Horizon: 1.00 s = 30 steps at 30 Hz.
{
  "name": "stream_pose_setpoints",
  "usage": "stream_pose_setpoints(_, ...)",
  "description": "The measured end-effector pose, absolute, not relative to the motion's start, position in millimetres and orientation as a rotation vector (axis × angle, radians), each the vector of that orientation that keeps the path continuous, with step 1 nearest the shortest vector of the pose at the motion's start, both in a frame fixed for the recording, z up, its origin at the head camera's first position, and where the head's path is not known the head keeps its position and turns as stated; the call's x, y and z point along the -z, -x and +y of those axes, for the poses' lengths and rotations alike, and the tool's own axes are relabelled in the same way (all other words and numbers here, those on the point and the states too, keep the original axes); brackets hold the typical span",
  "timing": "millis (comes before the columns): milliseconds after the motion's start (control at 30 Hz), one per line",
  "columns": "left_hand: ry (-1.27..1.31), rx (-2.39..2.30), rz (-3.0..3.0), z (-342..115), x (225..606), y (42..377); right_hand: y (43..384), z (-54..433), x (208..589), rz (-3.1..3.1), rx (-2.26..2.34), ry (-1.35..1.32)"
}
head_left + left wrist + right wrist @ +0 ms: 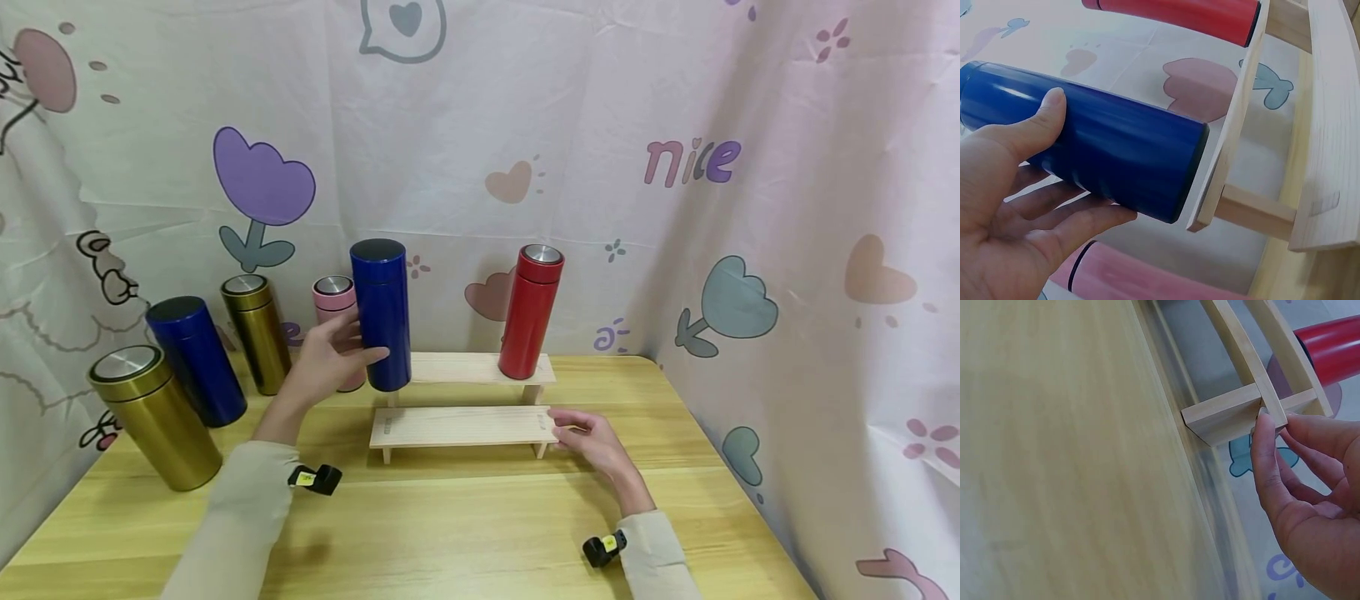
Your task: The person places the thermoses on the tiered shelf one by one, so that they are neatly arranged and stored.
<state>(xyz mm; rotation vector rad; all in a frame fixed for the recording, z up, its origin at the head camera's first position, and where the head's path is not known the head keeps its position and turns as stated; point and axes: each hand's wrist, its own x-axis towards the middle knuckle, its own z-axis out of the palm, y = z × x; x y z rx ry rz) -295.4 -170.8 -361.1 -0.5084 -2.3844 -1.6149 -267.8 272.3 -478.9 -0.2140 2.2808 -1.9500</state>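
Note:
My left hand (324, 358) grips a blue vacuum flask (382, 312), thumb across its near side and fingers behind it. In the left wrist view the flask's dark base (1191, 175) is close to the left end of the upper shelf board (1225, 144), with a narrow gap. A red flask (531, 312) stands on that board's right end. At the lower step of the wooden stand (461, 427), my right hand (594, 439) pinches the right end of the board between thumb and fingers. Behind my left hand, a pink flask (334, 292) is partly hidden.
On the table's left side stand a wide gold flask (161, 425), another blue flask (198, 362) and a slimmer gold flask (258, 333). A patterned cloth (465, 108) hangs behind the wooden table (420, 525) and along both sides.

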Motion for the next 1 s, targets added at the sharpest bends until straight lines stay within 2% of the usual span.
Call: stream_pose_setpoints(1000, 0.548, 1.627, -2.389, -139, 363, 302, 268, 272, 478, 2.315, 1.912, 0.204)
